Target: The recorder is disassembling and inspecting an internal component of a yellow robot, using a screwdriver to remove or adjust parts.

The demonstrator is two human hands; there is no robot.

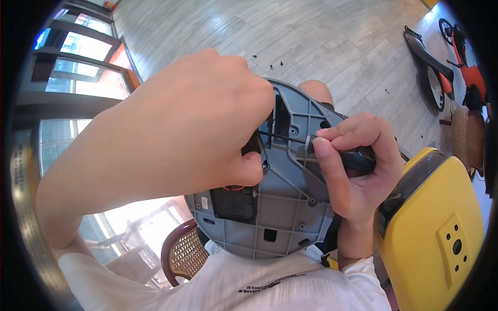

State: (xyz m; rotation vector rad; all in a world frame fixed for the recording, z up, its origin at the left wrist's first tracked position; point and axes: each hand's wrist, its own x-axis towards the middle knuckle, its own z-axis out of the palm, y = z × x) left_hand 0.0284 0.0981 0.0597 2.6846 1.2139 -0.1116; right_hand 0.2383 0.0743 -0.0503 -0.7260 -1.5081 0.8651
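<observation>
A round grey plastic base (275, 207) with moulded ribs and screw holes rests across my lap. My right hand (363, 160) is closed round the dark handle of a screwdriver (282, 137), thumb and forefinger pinched near its collar. Its thin shaft runs left across the base to my left hand, where the tip is hidden. My left hand (207, 124) is curled over the base's left side, its thumb beside a dark part; its hidden fingers grip something I cannot make out. Below that hand, a red wire (234, 188) shows by a black rectangular compartment (233, 205).
A yellow shell (441, 217) stands close to my right arm. Several small dark screws (271, 66) lie on the wooden floor (321, 41). A black curved part (423, 57), an orange bike (469, 72) and wicker chairs (194, 251) stand around. Glass doors (78, 78) line the left.
</observation>
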